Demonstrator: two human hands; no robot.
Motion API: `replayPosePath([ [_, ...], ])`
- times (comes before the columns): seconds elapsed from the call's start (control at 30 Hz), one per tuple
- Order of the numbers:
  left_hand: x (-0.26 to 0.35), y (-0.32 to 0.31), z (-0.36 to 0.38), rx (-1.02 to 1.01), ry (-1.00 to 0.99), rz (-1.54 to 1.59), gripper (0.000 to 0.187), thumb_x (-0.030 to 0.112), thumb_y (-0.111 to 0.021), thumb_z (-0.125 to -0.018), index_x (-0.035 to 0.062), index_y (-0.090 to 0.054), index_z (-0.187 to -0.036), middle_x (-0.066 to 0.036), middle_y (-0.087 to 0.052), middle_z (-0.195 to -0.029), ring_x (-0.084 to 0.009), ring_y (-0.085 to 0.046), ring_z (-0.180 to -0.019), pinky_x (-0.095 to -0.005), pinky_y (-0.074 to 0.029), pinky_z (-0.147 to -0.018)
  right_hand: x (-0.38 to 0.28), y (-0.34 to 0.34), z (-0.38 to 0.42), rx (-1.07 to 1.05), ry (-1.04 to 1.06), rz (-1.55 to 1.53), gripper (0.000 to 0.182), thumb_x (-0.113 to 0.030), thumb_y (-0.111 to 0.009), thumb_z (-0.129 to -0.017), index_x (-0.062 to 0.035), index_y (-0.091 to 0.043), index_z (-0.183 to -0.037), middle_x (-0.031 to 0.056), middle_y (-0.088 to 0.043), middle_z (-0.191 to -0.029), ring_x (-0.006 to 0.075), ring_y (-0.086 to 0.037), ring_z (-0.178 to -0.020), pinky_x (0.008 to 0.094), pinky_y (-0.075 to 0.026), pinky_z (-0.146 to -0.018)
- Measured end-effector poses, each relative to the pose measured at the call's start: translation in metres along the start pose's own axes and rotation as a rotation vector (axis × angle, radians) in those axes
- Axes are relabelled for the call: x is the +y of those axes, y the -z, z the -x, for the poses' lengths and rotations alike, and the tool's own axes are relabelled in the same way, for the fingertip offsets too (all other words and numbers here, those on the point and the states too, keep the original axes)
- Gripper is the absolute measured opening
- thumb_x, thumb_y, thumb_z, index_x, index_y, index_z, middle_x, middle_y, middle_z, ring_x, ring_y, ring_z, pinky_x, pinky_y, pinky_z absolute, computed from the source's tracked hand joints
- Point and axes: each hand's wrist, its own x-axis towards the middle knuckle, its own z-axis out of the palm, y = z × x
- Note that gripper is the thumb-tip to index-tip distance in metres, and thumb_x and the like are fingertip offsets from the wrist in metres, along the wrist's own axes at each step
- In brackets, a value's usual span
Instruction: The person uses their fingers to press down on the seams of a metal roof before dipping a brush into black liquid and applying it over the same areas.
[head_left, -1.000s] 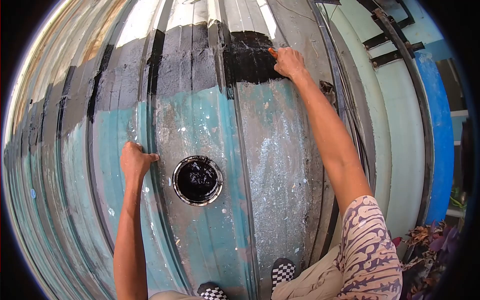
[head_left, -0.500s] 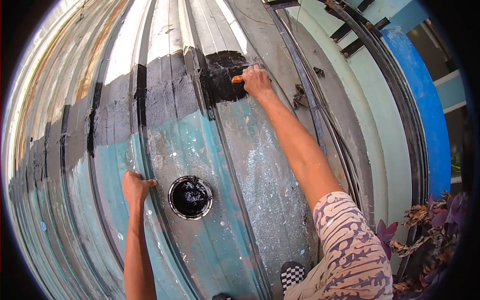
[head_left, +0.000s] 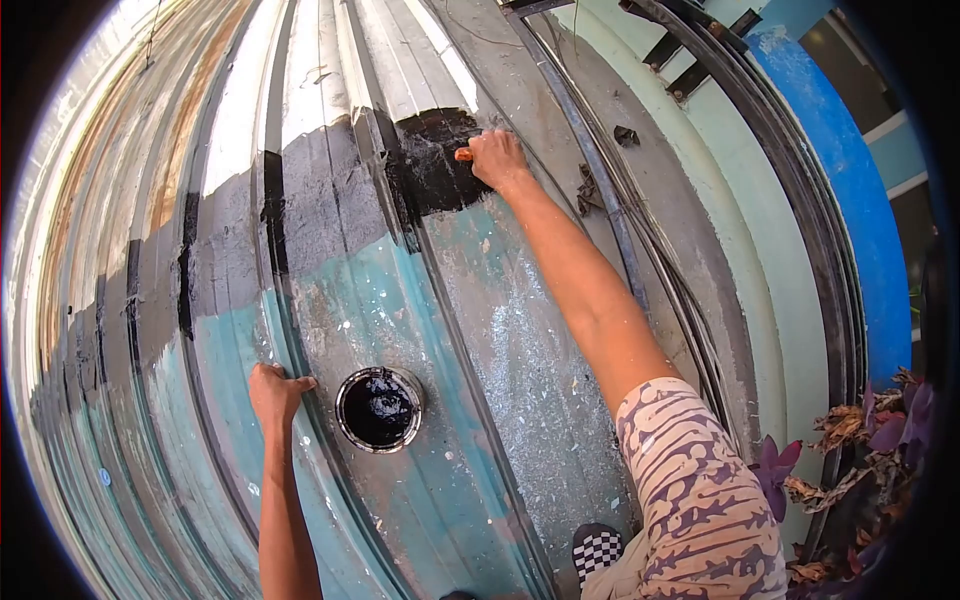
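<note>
I see a ribbed metal roof carrying everything here, its sheets worn teal and grey with white flecks. A black coated band runs across the ribs, ending at a wet black patch at its right end; above it the sheets are bare and pale. A round can of black coating sits directly on a flat panel between two ribs, upright and open.
</note>
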Motion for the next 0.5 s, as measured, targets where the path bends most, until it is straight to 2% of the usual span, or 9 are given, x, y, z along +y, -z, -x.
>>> replayPosePath([
  [0.07,0.002,-0.001,-0.001,-0.035,0.009,-0.012,0.05,0.019,-0.092,-0.049,-0.0033,-0.051,-0.066,-0.02,-0.062,-0.07,-0.0308,-0.061,-0.064,-0.0413,-0.048,-0.065,-0.011,0.016,0.023,-0.084,-0.109,-0.032,0.015,-0.01,-0.06,-0.082,-0.0085,-0.074,-0.084,0.0157,-0.071,-0.086,0.0299,-0.07,-0.087,0.0378,-0.056,-0.075],
  [0.13,0.004,0.0,0.007,0.083,-0.022,0.092,0.049,0.019,-0.092,-0.047,-0.0084,-0.054,-0.061,-0.022,-0.058,-0.071,-0.0379,-0.059,-0.065,-0.0444,-0.047,-0.064,-0.025,0.021,0.034,-0.128,-0.185,-0.044,0.014,-0.01,-0.06,-0.082,-0.0075,-0.074,-0.084,0.0155,-0.071,-0.086,0.0297,-0.07,-0.087,0.0379,-0.056,-0.074],
  [0.17,0.003,0.002,0.005,0.084,-0.019,0.09,0.049,0.019,-0.092,-0.047,-0.0084,-0.054,-0.061,-0.022,-0.058,-0.071,-0.0379,-0.059,-0.065,-0.0444,-0.047,-0.064,-0.029,0.024,0.037,-0.164,-0.273,-0.054,0.014,-0.009,-0.06,-0.082,-0.0066,-0.074,-0.083,0.0154,-0.071,-0.086,0.0294,-0.07,-0.087,0.038,-0.056,-0.073],
  [0.23,0.004,0.001,0.004,0.023,0.009,0.07,0.048,0.018,-0.091,-0.048,-0.0086,-0.053,-0.061,-0.022,-0.058,-0.071,-0.0373,-0.06,-0.065,-0.0444,-0.047,-0.064,-0.036,0.026,0.026,-0.203,-0.296,-0.068,0.016,-0.01,-0.058,-0.084,-0.0064,-0.073,-0.083,0.0154,-0.071,-0.088,0.03,-0.07,-0.088,0.0376,-0.056,-0.072],
  [0.3,0.007,0.002,0.004,0.0,0.017,0.053,0.048,0.018,-0.091,-0.048,-0.0088,-0.053,-0.061,-0.022,-0.059,-0.072,-0.0372,-0.06,-0.065,-0.0442,-0.047,-0.064,-0.028,0.02,0.003,-0.089,-0.195,-0.099,0.017,-0.01,-0.057,-0.084,-0.0064,-0.073,-0.086,0.0168,-0.071,-0.094,0.0311,-0.069,-0.092,0.0381,-0.056,-0.071],
  [0.37,0.004,0.001,0.001,-0.016,0.024,0.028,0.048,0.017,-0.091,-0.048,-0.009,-0.053,-0.061,-0.022,-0.059,-0.072,-0.0371,-0.06,-0.065,-0.0441,-0.047,-0.064,-0.014,0.01,-0.003,-0.089,-0.158,-0.079,0.017,-0.011,-0.057,-0.084,-0.0056,-0.073,-0.087,0.0168,-0.07,-0.096,0.0316,-0.069,-0.092,0.0388,-0.056,-0.071],
  [0.43,-0.007,-0.008,-0.001,0.095,-0.109,0.043,0.052,0.015,-0.09,-0.049,-0.0024,-0.041,-0.052,-0.014,-0.048,-0.051,-0.0235,-0.044,-0.047,-0.0408,-0.042,-0.052,0.004,-0.014,0.007,0.178,-0.022,-0.028,0.017,-0.011,-0.057,-0.083,-0.0051,-0.072,-0.085,0.0157,-0.07,-0.091,0.0307,-0.069,-0.087,0.0394,-0.055,-0.072],
  [0.47,-0.002,-0.005,0.001,0.091,-0.109,0.044,0.052,0.015,-0.09,-0.049,-0.0024,-0.041,-0.052,-0.014,-0.048,-0.051,-0.0235,-0.044,-0.047,-0.0408,-0.042,-0.052,0.003,-0.01,0.019,0.28,-0.024,-0.041,0.016,-0.011,-0.057,-0.083,-0.0055,-0.072,-0.084,0.014,-0.07,-0.086,0.0303,-0.069,-0.084,0.04,-0.055,-0.073],
  [0.5,0.005,0.002,0.003,0.023,-0.051,0.016,0.049,0.017,-0.09,-0.049,-0.0057,-0.047,-0.057,-0.018,-0.053,-0.061,-0.0304,-0.051,-0.055,-0.0425,-0.044,-0.058,0.002,-0.004,0.031,0.28,-0.02,-0.038,0.016,-0.011,-0.057,-0.083,-0.0055,-0.072,-0.084,0.014,-0.07,-0.086,0.0303,-0.069,-0.084,0.04,-0.055,-0.073],
])
